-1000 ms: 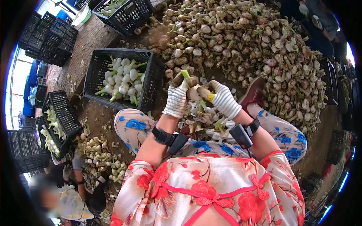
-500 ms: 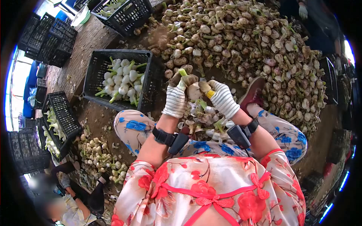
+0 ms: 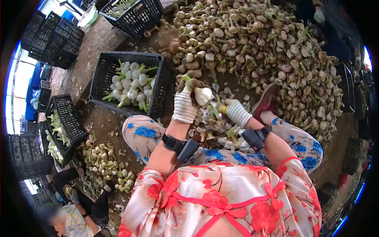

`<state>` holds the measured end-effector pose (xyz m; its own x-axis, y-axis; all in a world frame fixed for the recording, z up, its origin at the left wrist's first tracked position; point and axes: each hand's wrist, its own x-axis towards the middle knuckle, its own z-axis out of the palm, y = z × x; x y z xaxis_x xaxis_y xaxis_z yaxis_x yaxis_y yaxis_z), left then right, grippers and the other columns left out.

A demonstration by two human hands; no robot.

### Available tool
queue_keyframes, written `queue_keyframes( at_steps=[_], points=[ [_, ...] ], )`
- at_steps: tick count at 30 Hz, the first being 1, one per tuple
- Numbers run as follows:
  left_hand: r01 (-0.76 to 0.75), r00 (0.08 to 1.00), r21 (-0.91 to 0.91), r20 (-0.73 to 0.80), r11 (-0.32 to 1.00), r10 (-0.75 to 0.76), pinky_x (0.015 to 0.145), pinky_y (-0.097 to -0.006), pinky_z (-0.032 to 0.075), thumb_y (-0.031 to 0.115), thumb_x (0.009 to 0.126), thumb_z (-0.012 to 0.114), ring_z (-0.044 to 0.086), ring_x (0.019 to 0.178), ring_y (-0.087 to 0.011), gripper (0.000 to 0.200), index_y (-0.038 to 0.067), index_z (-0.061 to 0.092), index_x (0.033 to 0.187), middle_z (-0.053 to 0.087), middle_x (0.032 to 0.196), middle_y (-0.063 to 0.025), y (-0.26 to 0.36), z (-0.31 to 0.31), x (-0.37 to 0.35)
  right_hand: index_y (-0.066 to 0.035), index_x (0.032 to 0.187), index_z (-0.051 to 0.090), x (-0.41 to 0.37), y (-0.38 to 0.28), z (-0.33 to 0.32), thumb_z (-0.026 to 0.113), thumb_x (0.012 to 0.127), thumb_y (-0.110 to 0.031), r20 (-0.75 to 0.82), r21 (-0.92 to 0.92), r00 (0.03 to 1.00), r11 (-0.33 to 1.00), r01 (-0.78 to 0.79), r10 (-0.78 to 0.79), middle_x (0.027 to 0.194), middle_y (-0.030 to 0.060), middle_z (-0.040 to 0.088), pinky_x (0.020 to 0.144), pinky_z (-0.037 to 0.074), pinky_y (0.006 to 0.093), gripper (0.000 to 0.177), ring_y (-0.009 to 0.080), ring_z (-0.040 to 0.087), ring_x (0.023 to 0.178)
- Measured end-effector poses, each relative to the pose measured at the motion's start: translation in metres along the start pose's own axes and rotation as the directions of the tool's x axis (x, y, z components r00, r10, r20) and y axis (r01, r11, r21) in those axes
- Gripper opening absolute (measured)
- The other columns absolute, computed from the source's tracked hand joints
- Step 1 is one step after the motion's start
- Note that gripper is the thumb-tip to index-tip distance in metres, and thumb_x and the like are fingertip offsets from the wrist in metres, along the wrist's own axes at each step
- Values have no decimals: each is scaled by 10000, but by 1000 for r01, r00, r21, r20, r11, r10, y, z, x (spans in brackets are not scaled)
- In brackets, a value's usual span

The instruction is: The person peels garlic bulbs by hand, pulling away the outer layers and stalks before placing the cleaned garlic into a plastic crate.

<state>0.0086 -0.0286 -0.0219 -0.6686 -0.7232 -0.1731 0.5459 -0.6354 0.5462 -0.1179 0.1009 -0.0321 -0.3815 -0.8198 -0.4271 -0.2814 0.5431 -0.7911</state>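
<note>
My left hand (image 3: pixel 186 98), in a striped white glove with soiled fingers, is closed around a garlic bulb (image 3: pixel 203 96). The bulb's white side faces right, and its cut green stem pokes up above my fingers. Lower and to the right, my right hand (image 3: pixel 237 112), gloved alike, is curled, apart from the bulb. Something yellow shows at its thumb and fingertips; I cannot tell what it is. Papery skins and stem scraps (image 3: pixel 211 118) lie beneath both hands, between my legs.
A black crate (image 3: pixel 162 79) to the left holds white garlic bulbs (image 3: pixel 132 85). Ahead and right spreads a large heap of unpeeled garlic (image 3: pixel 252 43). More crates (image 3: pixel 65 122) and a smaller garlic pile (image 3: pixel 103 160) are at left. Another person (image 3: pixel 75 217) sits lower left; a gloved hand (image 3: pixel 319 16) shows upper right.
My right hand has moved down and right, away from the bulb. The bulb in my left hand now shows a clean white side where brownish skin was seen before.
</note>
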Motion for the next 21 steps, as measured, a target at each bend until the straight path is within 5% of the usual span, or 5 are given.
queue_keyframes(
  at_steps=[6,10,14,18,21],
  points=[
    [133,989,-431,-7,892,-150,760,-463,496,291,842,531,606,804,-235,185,132,611,890,636,837,-40,15,-20,11,31,1005,584,4,52,9,606,790,-147,192,-68,980,995,70,-56,747,61,633,588,458,279,280,99,535,652],
    [-78,964,-328,-267,941,-13,692,-423,522,452,815,518,600,819,-252,355,120,579,925,615,912,-62,58,-36,12,32,998,576,12,77,4,572,784,-157,254,-23,941,971,238,-225,757,148,632,630,471,323,286,190,578,663],
    [-395,806,-274,-562,877,187,757,-491,472,527,833,436,547,704,-252,449,94,555,846,567,753,-83,106,-34,19,17,970,595,10,62,-13,562,801,-206,273,-32,962,999,30,-20,720,104,636,578,467,326,283,168,567,601],
    [-164,917,-365,-399,916,5,633,-400,478,373,820,554,514,606,-216,272,107,529,771,514,648,-45,69,-33,22,4,892,631,46,85,-13,569,802,-297,92,-401,994,916,-12,54,709,177,620,587,459,353,321,279,600,635],
    [3,897,-102,-440,995,-47,516,-327,457,143,765,608,516,539,-173,85,97,545,800,537,665,-33,37,-22,26,-8,875,638,53,89,-19,610,752,-351,-40,-252,996,965,68,-80,757,195,619,647,465,362,365,316,600,722]
  ],
)
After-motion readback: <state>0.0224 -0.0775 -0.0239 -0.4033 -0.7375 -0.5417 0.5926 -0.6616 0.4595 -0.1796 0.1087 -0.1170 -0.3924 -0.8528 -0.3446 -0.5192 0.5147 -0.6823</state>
